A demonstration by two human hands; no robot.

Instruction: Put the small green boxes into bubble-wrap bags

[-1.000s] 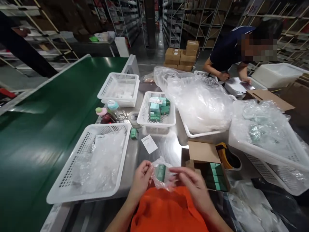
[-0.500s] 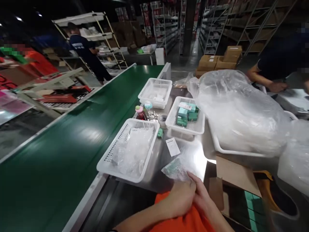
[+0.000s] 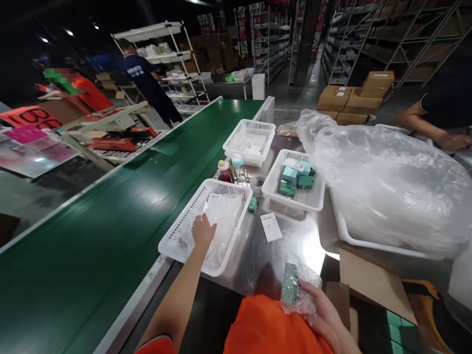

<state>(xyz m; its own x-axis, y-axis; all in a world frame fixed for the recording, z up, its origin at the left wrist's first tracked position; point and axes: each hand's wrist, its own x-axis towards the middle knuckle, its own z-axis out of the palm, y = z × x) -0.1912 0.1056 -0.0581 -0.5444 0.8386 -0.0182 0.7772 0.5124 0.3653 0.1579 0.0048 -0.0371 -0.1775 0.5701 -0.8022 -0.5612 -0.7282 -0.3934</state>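
Holding a green box [image 3: 290, 284] in clear wrap, my right grip [image 3: 326, 310] is closed on the plastic, lower right of centre in the head view. My left grip [image 3: 203, 232] rests, fingers spread, on clear plastic [image 3: 229, 209] in a white basket [image 3: 217, 271] left of centre; I cannot tell whether it pinches any. A printed label [image 3: 271, 227] lies mid-frame on the steel bench [image 3: 254, 255]. An open carton [image 3: 376, 287] stands lower right.
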